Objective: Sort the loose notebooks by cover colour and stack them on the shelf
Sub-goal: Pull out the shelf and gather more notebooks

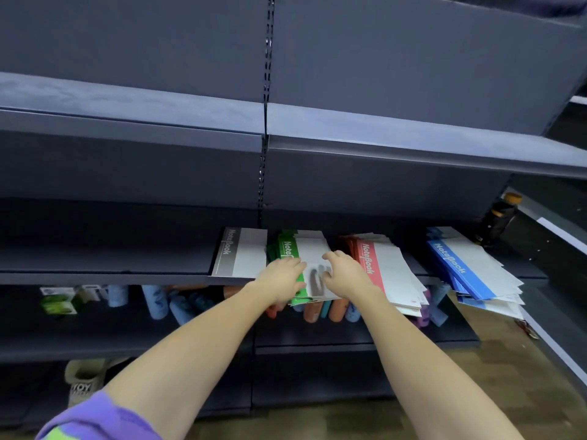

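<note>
The sorting looks mostly done. Four colour groups lie in a row on the dark shelf [104, 265], and taking the green notebook stack [287, 249] as the landmark: a grey notebook [238, 252] lies just to its left, the red stack [378, 265] just to its right, and the blue stack [467, 268] farther right, well apart from it. I see no loose notebooks elsewhere — so what seems left is tidying. The red and blue stacks are fanned and hang over the shelf's front edge, and the green stack is ragged too.

Both forearms reach forward, converging on the green stack. The left hand [281, 277] lies on its left part, over the green band, fingers curved down onto the cover; the right hand [344, 274] is set on its right part, fingers bent toward the white area. Neither grip looks closed around a notebook — they press and nudge, likely squaring the pile, though the fingertips are blurred.
</note>
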